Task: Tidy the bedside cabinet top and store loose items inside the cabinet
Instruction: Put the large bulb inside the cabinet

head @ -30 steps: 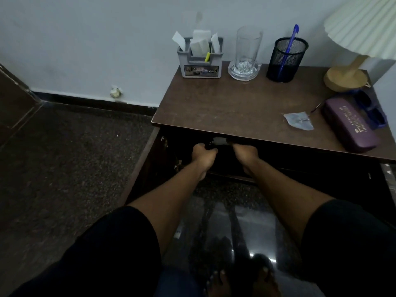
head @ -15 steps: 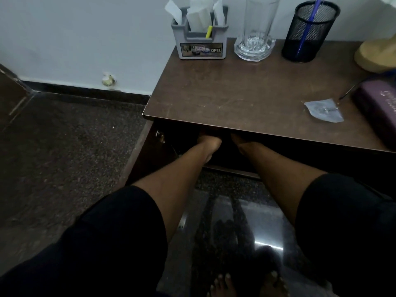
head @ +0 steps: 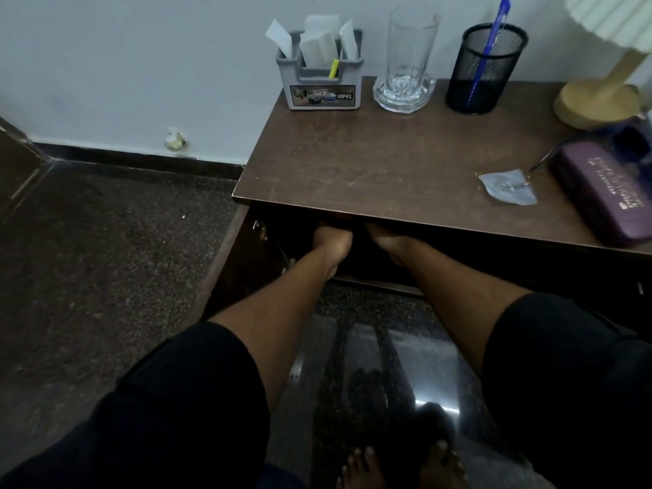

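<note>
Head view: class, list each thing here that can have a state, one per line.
Cabinet: door open.
Glass: upright, empty.
Pen holder: upright, holding one blue pen.
Grey organiser: upright, stuffed with papers.
Purple case: closed, lying flat.
Left hand: inside cabinet, fingers hidden.
Right hand: inside cabinet, fingers hidden.

Pale wall (head: pixel 141 65) meets dark skirting (head: pixel 123 158) above a speckled dark floor (head: pixel 106 259); dim light

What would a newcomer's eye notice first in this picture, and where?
Two bare arms reach into the dark open cabinet, left hand and right hand half hidden under its top. At the back of the top stand a grey paper holder, a tall glass and a mesh pen cup.
</note>
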